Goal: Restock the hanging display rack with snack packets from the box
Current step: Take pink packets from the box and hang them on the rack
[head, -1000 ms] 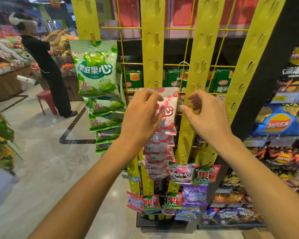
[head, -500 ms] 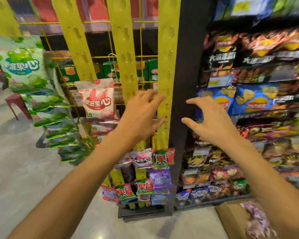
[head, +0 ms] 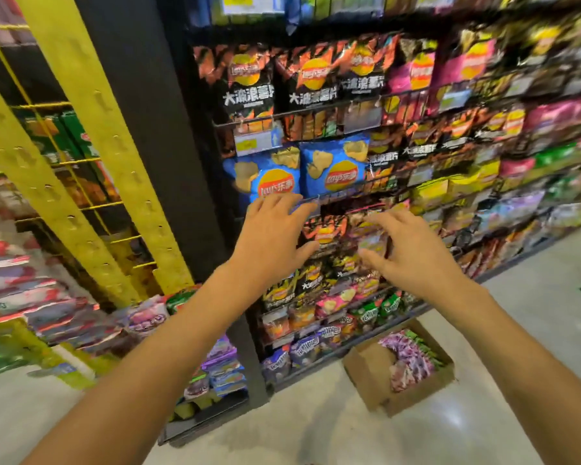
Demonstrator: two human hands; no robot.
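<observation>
Snack packets [head: 408,359] heaped purple and green in the cardboard box [head: 376,394], down on the floor [head: 316,427], well below and a little right of the right hand. Nothing held: left hand [head: 270,243] spread, fingers straight, thumb out; right hand [head: 413,251] loosely spread too, fingers slightly bent, pinching nothing. Both up in mid-air, close side by side, in front of the crowded chip shelves [head: 450,156], blue bags just above the left fingertips, contact with them not clear. Big swing from a second ago: back then both hands up at a pink packet on the yellow strips, half a second ago hands free and only a corner of the box showing; now the hanging display rack [head: 91,156] pushed off to the left of the left hand, its lower packets a blur, and the whole open box in sight. Reads as one packet hung and done, turn made toward the supply. Next call, most likely: drop low and right, down into the box for a fresh packet, then back left to an empty hook. Plenty of stock left in there, plenty of bare strip too, so a good way to go.
</observation>
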